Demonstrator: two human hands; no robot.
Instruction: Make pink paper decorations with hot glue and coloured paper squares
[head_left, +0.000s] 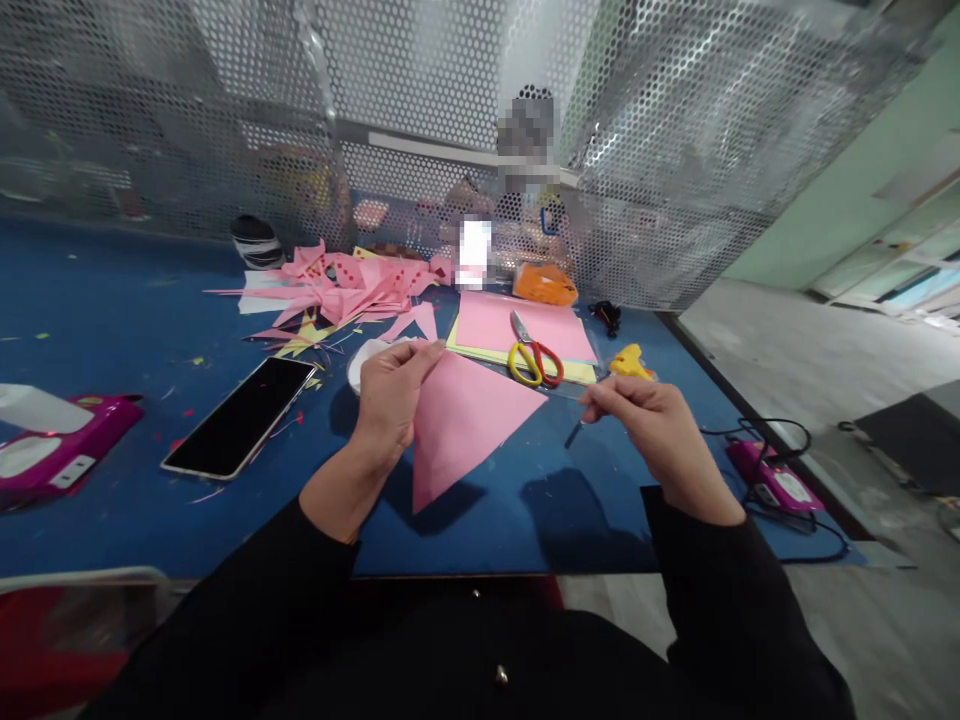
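Note:
My left hand pinches a folded triangle of pink paper by its upper left corner, thumb on top. The sheet is held up above the blue table, one point to the right and one hanging down. To the right, my right hand is closed, fingertips pinched around a thin dark strip whose lower end sticks out; its exact kind is too small to tell. Scissors with one yellow and one red handle lie partly opened on a stack of pink and yellow paper sheets beyond the hands.
Pink paper scraps pile up at the back left. A phone lies left of my hands, near a magenta device. Another magenta device with black cables sits right. Orange bundle and yellow bundle lie behind. A perforated screen stands at the back.

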